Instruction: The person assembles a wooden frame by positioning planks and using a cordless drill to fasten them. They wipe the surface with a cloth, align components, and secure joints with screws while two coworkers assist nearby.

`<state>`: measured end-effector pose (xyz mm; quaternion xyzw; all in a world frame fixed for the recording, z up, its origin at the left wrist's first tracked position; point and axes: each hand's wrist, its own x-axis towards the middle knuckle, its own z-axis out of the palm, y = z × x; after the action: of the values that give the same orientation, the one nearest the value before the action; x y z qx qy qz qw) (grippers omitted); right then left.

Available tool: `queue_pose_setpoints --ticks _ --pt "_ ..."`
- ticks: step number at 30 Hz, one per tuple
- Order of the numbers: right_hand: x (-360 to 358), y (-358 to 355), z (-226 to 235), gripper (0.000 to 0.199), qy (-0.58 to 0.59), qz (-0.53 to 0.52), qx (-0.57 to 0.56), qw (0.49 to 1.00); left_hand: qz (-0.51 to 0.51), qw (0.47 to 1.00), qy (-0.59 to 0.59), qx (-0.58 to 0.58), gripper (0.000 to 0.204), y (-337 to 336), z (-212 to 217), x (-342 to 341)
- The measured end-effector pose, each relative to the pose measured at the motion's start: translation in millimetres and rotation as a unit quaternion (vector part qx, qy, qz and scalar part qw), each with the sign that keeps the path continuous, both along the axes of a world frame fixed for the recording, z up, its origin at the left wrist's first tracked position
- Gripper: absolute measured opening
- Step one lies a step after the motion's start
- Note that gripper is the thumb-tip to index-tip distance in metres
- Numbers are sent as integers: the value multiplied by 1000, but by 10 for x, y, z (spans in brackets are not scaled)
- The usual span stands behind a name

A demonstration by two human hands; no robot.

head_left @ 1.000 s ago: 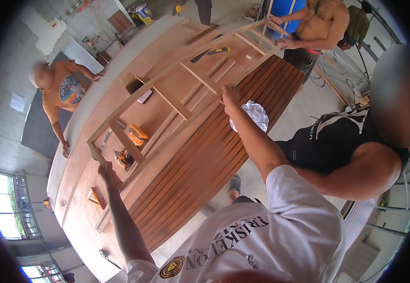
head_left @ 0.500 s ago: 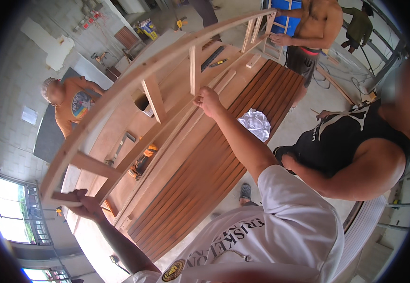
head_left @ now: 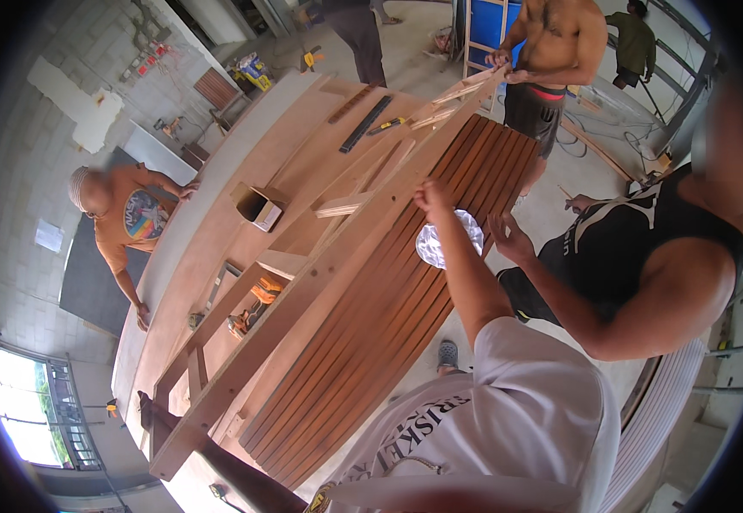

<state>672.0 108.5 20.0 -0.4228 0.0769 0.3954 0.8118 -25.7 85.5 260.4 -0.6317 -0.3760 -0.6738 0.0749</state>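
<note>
A long ladder-like wooden frame (head_left: 312,278) lies tilted across the worktable, its broad near rail facing up. My left hand (head_left: 156,415) grips its end piece at the lower left, with my forearm passing under the near rail. Beside that rail, toward the far end, my right hand (head_left: 433,198) is closed over the dark slatted panel (head_left: 346,359); whether its fingers touch the rail or hold anything is hidden. A crumpled shiny white bundle (head_left: 448,239) lies on the slats just below my right wrist. At the far end, a shirtless person's hands (head_left: 508,68) hold the frame.
An open cardboard box (head_left: 258,208), an orange power tool (head_left: 265,289), a black bar (head_left: 365,124) and a yellow-black knife (head_left: 386,126) lie on the table (head_left: 218,192). A person in orange (head_left: 136,209) leans on its far edge. A person in black (head_left: 636,256) stands close right, one hand raised.
The frame has tipped down toward me from its raised edge. My right hand has moved right, onto the slatted panel side; my left has gone lower. The person in black has raised a hand.
</note>
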Motion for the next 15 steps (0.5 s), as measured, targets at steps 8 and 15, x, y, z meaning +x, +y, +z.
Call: queue_pose_setpoints --ticks 8,15 --pt "2032 -581 787 31 -264 -356 -189 876 89 992 21 -84 47 156 -182 156" --pt "3626 -745 413 41 -456 -33 -439 773 161 974 53 -147 48 319 -446 273"
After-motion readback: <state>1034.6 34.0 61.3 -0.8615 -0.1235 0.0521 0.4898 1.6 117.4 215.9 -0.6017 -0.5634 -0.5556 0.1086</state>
